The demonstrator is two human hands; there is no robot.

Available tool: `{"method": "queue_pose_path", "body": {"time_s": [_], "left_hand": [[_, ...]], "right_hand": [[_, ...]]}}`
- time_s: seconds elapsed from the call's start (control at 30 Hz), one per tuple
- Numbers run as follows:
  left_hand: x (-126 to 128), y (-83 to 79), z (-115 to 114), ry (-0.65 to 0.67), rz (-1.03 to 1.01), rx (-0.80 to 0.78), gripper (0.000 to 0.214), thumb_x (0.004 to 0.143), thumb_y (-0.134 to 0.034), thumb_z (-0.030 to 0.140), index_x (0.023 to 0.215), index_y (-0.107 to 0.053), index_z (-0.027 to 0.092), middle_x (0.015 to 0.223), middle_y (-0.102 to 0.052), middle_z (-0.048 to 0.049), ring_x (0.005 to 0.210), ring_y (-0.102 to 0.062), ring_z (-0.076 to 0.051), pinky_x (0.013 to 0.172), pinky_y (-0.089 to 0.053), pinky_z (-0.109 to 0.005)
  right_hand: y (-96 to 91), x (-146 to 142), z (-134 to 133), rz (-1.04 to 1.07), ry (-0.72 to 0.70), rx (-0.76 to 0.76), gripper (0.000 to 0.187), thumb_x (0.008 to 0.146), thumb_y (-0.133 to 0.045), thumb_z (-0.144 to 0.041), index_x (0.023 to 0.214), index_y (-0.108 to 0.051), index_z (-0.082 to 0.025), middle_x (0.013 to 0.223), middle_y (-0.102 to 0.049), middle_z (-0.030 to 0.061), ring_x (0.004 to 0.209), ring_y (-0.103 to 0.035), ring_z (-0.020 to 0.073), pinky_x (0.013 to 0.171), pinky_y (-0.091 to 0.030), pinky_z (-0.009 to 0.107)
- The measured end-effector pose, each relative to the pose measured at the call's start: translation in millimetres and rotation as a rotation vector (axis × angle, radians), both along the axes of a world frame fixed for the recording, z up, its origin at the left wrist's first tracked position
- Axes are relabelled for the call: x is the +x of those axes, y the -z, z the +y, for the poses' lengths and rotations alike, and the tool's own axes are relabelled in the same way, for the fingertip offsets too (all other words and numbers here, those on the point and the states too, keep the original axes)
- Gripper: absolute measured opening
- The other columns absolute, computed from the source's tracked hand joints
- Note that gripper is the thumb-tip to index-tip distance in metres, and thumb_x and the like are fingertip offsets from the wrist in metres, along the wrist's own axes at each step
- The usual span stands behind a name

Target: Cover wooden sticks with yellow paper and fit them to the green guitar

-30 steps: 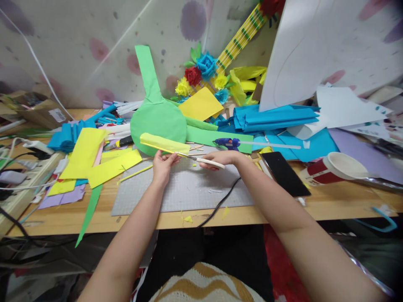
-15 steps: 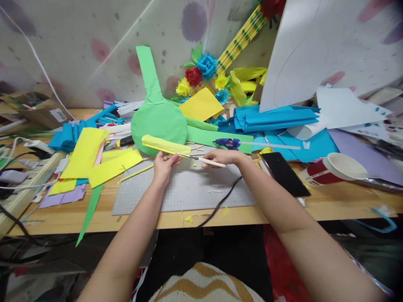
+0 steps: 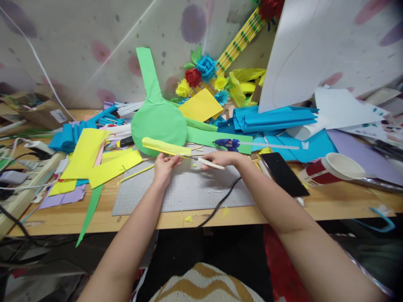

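My left hand [image 3: 166, 167] pinches a narrow yellow paper strip [image 3: 168, 147] along its lower edge, above the grey cutting mat [image 3: 185, 191]. Held in my right hand [image 3: 218, 160] are white-handled scissors [image 3: 210, 163], their blades pointing left at the strip's right end, close to my left fingertips. How far the blades are apart is too small to tell. Behind the strip lies a round green paper piece [image 3: 159, 126] with a long upright tab. A blue glue gun [image 3: 227, 144] rests just beyond my right hand, a clear stick in its back.
Yellow paper sheets [image 3: 116, 167] lie to the left, near a power strip [image 3: 31, 184]. At right are a black phone [image 3: 283, 173] and a paper cup [image 3: 333, 170]. Folded blue paper [image 3: 273, 118] and paper flowers [image 3: 206, 67] are at the back. A black cable [image 3: 220, 201] crosses the mat.
Almost nothing differs. Both hands stay in place with the strip and scissors; the view has shifted very slightly.
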State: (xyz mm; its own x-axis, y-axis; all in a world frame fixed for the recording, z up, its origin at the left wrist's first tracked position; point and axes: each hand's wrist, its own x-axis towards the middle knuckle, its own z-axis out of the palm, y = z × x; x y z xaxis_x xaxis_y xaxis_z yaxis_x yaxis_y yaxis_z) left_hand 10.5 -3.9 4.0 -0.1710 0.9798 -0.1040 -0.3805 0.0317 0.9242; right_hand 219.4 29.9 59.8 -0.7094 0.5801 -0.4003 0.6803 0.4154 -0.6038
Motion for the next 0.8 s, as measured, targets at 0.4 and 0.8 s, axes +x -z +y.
{"method": "queue_pose_path", "body": {"time_s": [0.4, 0.8], "left_hand": [[5, 3.6, -2, 0.071, 0.012, 0.025, 0.052, 0.05, -0.076, 0.021, 0.092, -0.044, 0.017, 0.07, -0.067, -0.0022, 0.062, -0.066, -0.016, 0.054, -0.052, -0.024], [6, 2.9, -2, 0.022, 0.06, -0.023, 0.053, 0.051, -0.075, 0.024, 0.089, -0.038, 0.018, 0.063, -0.064, -0.0002, 0.06, -0.065, -0.019, 0.05, -0.051, -0.024]], "right_hand": [[-4.4, -14, 0, 0.089, -0.044, -0.167, 0.039, 0.074, -0.05, -0.052, 0.08, -0.052, -0.013, 0.061, -0.047, -0.0002, 0.056, -0.039, 0.0089, 0.051, -0.031, 0.022], [-5.8, -15, -2, 0.115, 0.017, -0.212, 0.044, 0.072, -0.051, -0.057, 0.079, -0.052, -0.014, 0.056, -0.044, -0.0013, 0.053, -0.037, 0.0078, 0.048, -0.028, 0.023]]}}
